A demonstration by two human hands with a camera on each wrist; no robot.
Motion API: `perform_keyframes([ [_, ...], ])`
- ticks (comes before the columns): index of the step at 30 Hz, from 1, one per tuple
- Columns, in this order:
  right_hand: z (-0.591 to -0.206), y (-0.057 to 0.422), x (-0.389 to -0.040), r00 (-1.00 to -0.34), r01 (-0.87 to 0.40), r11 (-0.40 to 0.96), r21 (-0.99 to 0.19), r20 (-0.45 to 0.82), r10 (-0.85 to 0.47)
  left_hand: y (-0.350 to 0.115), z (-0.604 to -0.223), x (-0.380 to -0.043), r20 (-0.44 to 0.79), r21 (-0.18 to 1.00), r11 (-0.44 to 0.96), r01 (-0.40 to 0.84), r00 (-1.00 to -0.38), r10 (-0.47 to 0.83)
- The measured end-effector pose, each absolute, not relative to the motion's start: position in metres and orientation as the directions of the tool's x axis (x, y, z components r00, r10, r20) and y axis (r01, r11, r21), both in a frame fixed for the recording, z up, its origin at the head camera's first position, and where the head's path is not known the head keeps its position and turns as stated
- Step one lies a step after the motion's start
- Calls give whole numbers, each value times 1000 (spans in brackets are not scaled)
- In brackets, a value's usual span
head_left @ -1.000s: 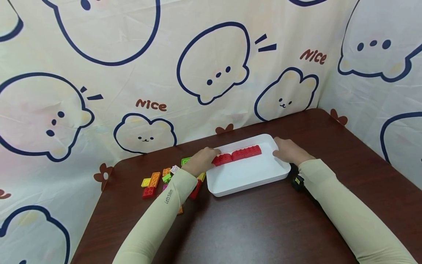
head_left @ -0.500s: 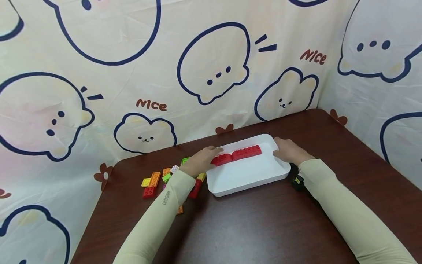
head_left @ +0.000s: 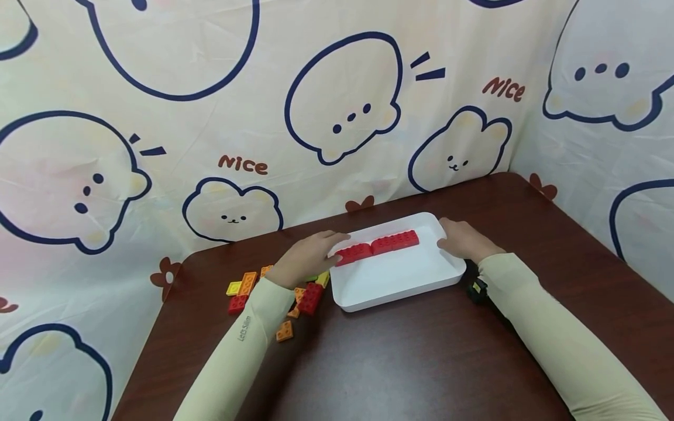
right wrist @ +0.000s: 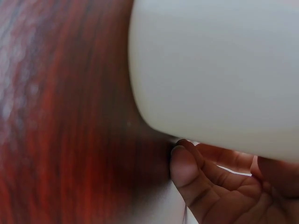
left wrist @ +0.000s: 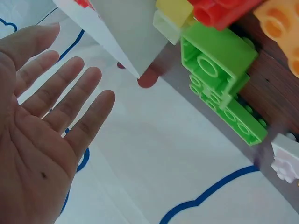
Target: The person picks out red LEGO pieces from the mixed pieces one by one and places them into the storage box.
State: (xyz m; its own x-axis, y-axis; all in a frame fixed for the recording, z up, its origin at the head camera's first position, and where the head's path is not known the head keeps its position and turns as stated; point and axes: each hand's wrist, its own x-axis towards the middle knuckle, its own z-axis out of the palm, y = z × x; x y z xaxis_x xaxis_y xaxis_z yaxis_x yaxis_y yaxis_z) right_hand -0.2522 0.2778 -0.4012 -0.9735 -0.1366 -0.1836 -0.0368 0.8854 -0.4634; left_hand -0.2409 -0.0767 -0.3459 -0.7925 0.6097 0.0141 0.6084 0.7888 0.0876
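A white tray (head_left: 400,273) lies on the brown table with two red toy bricks, a left one (head_left: 354,254) and a right one (head_left: 395,241), end to end along its far side. At the tray's left end is my left hand (head_left: 304,257), its fingertips over the rim beside the left brick. The left wrist view shows its fingers straight and spread, with nothing held. My right hand (head_left: 464,238) grips the tray's right end, thumb over the rim; its curled fingers (right wrist: 184,165) are against the outer wall in the right wrist view.
Loose toy bricks lie left of the tray, among them a red one (head_left: 309,299), an orange one (head_left: 285,331) and a green one (left wrist: 212,56). A black object (head_left: 477,290) is by my right wrist. A printed cloth (head_left: 326,193) hangs behind the table.
My left hand has drawn back to the left, uncovering more of the left red brick and some orange bricks. The right hand and the tray stay in place.
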Motion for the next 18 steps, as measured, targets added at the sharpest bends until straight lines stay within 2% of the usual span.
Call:
perform_keyframes([
  [7,-402,277,-253,-971,-27,886,-462,-197,-132,-91,-344,-232,72,64,792,607,-794,603],
  [18,-400,277,-254,-970,-38,891,-452,-198,-142,-106,-340,-221,69,52,816,575,-818,572],
])
